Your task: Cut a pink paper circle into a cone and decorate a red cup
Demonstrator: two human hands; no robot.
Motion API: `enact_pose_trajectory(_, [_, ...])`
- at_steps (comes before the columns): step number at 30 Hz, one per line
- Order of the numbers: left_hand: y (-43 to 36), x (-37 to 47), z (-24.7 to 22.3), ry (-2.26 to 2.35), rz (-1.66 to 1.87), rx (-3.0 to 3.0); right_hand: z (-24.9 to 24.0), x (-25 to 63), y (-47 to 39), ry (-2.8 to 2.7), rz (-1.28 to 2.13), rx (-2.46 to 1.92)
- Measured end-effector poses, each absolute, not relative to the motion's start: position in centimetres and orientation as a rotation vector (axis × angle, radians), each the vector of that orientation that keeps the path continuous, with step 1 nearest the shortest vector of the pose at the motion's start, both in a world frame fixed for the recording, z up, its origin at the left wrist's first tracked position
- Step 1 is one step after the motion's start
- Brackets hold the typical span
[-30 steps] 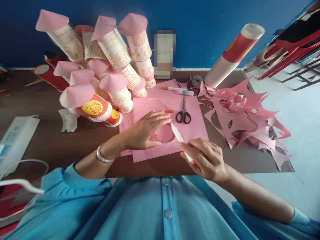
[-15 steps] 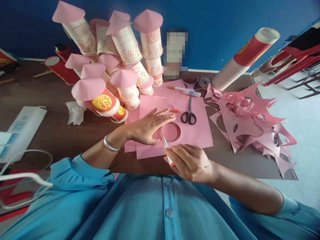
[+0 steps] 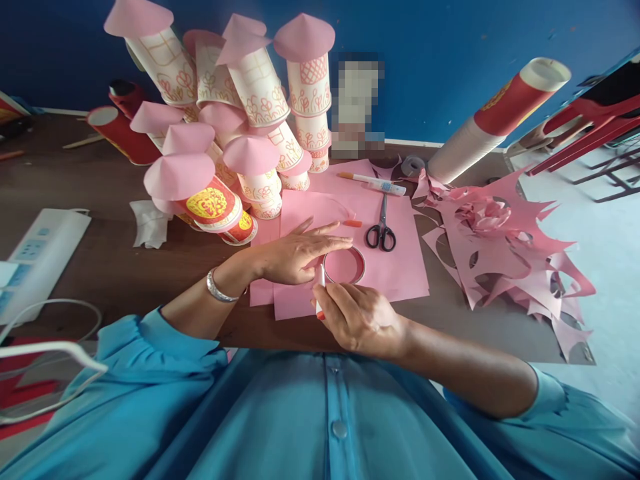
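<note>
My left hand (image 3: 295, 255) lies flat with fingers spread on the pink paper (image 3: 400, 267), its fingertips touching the upper left edge of a round tape ring (image 3: 363, 267). In my right hand (image 3: 361, 319) is a white marker (image 3: 321, 275) with a red end, held upright at the ring's lower left edge. Black-handled scissors (image 3: 381, 233) lie to the right of the ring, and an orange-red cap (image 3: 353, 223) rests above it. A white and orange pen (image 3: 373, 183) is further back on the paper.
Paper-cup towers (image 3: 260, 90) with pink cone tops stand at the back left. Pink paper scraps (image 3: 505, 247) are heaped on the right, before a tall cup stack (image 3: 465, 150). A power strip (image 3: 45, 250) lies at the far left, near crumpled white paper (image 3: 149, 225).
My right hand has moved left with the marker, from the ring's near edge round to its left side. The marker now stands more upright. My left hand stays spread in place.
</note>
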State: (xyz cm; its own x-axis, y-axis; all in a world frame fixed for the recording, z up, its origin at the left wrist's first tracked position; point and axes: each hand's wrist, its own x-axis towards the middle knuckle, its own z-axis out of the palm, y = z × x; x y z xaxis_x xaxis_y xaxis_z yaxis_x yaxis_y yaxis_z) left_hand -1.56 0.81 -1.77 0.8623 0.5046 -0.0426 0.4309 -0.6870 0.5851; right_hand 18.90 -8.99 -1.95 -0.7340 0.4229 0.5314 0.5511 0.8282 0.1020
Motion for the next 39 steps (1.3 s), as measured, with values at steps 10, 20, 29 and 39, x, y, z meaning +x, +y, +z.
enact_pose_trajectory(10, [1.8, -0.9, -2.6, 0.69, 0.165, 2.42, -2.1, 17.9, -9.1, -2.491, -0.56, -0.659])
enact_pose_trajectory(20, [2.5, -0.7, -3.6, 0.675, 0.112, 2.461, -2.5, 17.2, -9.4, -2.502, -0.537, -0.751])
enact_pose_trajectory(29, [2.1, -0.5, -3.2, 0.719, 0.101, 2.434, -2.4, 17.5, -10.0, -2.505, -0.475, -0.853])
enact_pose_trajectory(39, [1.9, -0.6, -3.2, 0.726, 0.13, 2.406, -2.0, 18.7, -11.5, -2.536, -0.264, -0.931])
